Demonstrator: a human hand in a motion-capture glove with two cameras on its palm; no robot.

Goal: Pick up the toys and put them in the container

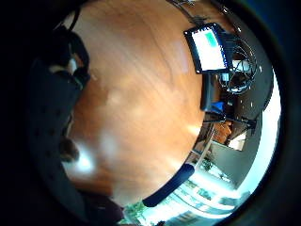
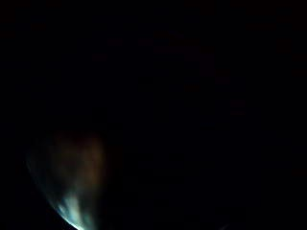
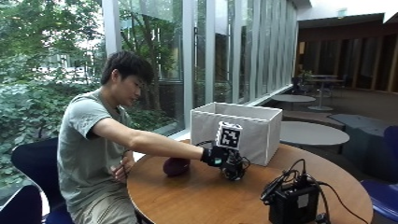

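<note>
Toy (image 3: 176,166) apart from gloved right hand (image 3: 225,163) beside container (image 3: 239,130); grip state unclear.

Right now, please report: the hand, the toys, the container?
Right hand low over table, fingers unclear. Dark red toy on table beside it. White container behind, nothing blocking.

My right arm extends forward from the shoulder, nearly straight, with the forearm held level. My black-gloved right hand (image 3: 223,161) sits at its end, low, with the palm turned downward. From the outside view its fingers are too small to tell whether they curl or lie straight. In the little finger side palm view, black glove fabric (image 1: 49,122) fills one edge. My bare left hand (image 3: 119,171) rests against my torso, forearm folded across my waist, its fingers loosely bent.
</note>
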